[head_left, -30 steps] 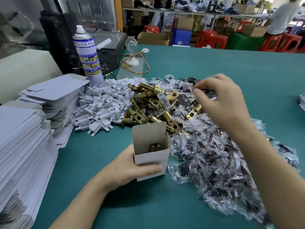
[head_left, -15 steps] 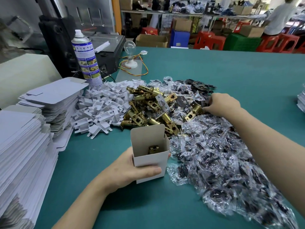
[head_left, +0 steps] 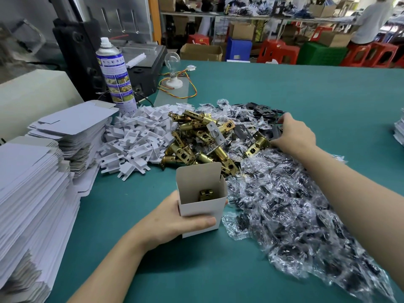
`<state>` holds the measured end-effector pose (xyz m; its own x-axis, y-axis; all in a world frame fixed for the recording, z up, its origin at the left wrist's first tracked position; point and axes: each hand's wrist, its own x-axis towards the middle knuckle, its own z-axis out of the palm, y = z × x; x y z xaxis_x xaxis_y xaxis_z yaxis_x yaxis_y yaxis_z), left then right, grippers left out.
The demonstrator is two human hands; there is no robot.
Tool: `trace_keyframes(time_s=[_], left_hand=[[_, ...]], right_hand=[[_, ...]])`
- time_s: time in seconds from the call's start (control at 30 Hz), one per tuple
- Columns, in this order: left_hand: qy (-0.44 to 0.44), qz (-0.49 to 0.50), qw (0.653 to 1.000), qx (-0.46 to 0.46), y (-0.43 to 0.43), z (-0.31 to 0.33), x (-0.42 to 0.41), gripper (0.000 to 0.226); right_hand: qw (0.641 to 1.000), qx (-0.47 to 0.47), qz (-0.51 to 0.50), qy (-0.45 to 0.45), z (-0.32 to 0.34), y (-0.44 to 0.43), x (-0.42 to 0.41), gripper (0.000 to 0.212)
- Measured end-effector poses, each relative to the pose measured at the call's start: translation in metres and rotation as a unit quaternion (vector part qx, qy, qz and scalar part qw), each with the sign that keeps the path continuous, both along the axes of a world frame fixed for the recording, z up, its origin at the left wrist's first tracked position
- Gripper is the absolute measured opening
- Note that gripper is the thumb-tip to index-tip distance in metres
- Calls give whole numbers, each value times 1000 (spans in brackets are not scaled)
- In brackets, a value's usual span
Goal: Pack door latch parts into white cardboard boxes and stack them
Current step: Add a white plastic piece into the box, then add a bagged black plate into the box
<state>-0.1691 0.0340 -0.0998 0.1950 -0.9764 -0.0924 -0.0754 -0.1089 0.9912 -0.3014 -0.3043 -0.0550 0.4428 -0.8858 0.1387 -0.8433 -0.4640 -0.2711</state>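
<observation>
Head view. Left hand (head_left: 172, 221): wrapped round the lower front of an open white cardboard box (head_left: 203, 209), thumb flat across its front wall, box upright on the green table (head_left: 284, 84) with its rear flap standing up. Inside the box: one brass latch part (head_left: 205, 194), upright. Right hand (head_left: 295, 134): reached forward, fingers curled down among black metal plates (head_left: 260, 109) at the far edge of the heap; the fingertips are hidden, so whether it grips one cannot be told. Heap of brass latches (head_left: 196, 136): just behind the box. White plastic pieces (head_left: 135, 136): left of the latches. Clear bagged parts (head_left: 295, 204): just beside the box's right wall, under the right forearm. Flat box blanks (head_left: 32, 193): stacked along the left edge. Bare table: between the forearms, and beyond the heaps.
</observation>
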Motion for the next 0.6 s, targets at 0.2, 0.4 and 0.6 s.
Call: trace_keyframes(time_s=[0.2, 0.4, 0.6], left_hand=[[-2, 12, 1000, 14, 1, 1, -1, 59], [1, 16, 999, 28, 1, 2, 0, 60], [16, 17, 999, 26, 1, 4, -1, 70]], right_hand=[[997, 37, 5, -65, 2, 2, 7, 50], [996, 13, -2, -87, 13, 1, 3, 43], [977, 54, 16, -207, 47, 25, -7, 39]])
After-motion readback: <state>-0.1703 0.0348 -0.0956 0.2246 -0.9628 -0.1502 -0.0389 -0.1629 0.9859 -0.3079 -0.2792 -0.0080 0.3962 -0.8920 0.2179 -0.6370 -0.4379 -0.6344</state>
